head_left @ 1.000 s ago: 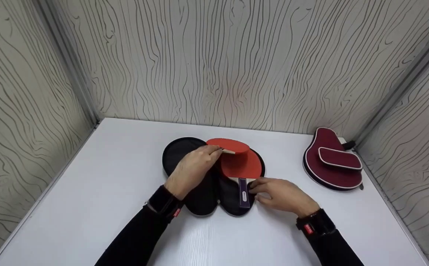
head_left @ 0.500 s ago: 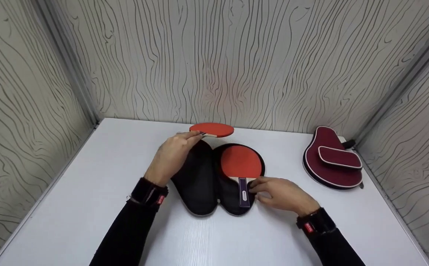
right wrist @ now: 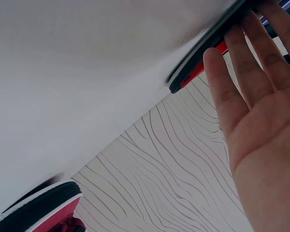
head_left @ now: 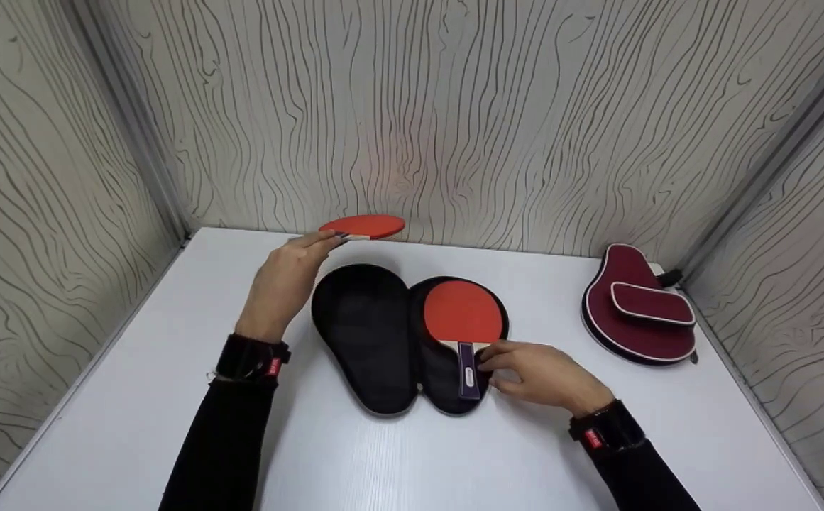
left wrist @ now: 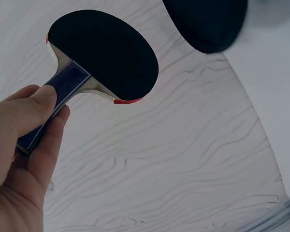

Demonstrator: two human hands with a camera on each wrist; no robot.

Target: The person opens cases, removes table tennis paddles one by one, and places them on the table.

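Note:
My left hand (head_left: 282,284) pinches a table tennis paddle (head_left: 377,226) by its handle, raised beyond the far left of the black case. The left wrist view shows thumb and fingers on the blue handle (left wrist: 63,89), with the black rubber side towards the camera. Spread open on the table lies the case (head_left: 369,341). A second paddle (head_left: 463,312), red side up with a dark purple handle, rests in its right half. The fingers of my right hand (head_left: 550,372) reach over that half's right edge, fingertips beside the handle; the right wrist view shows them nearly straight.
A maroon paddle case (head_left: 639,337) with white piping and a front pocket lies at the right side of the white table (head_left: 397,461). Wood-patterned panels (head_left: 412,128) enclose the table at the back and sides.
My left hand has lifted its paddle away from above the case, moving left and farther back. The case's left half is uncovered. My right hand has stayed in place.

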